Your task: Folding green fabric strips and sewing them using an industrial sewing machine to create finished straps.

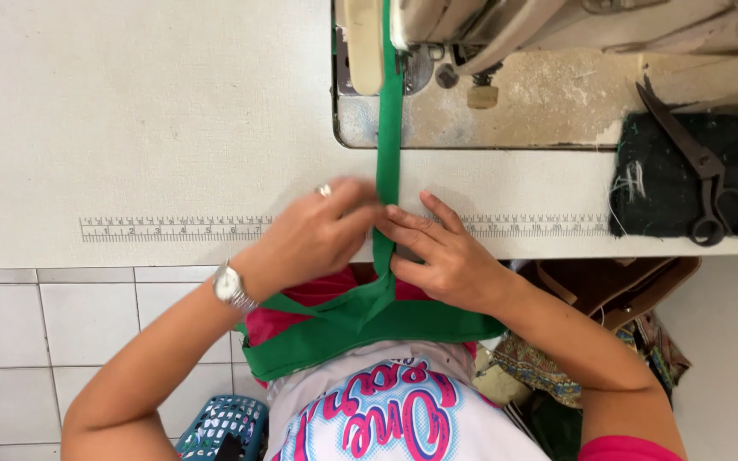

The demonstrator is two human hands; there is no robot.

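Note:
A narrow green fabric strip (389, 137) runs from under the sewing machine head (471, 26) down over the table's front edge to a wider green and red cloth piece (335, 329) in my lap. My left hand (322, 235), with a ring and a wristwatch, pinches the strip from the left near the table edge. From the right, my right hand (442, 252) grips the same strip, fingers folded over it. The two hands touch around the strip.
Black scissors (698, 166) lie on a dark cloth pad (668, 201) at the table's right. A printed ruler (172, 229) runs along the pale table's front edge. A blue plastic basket (219, 423) stands on the tiled floor at lower left; bags and fabric sit at lower right.

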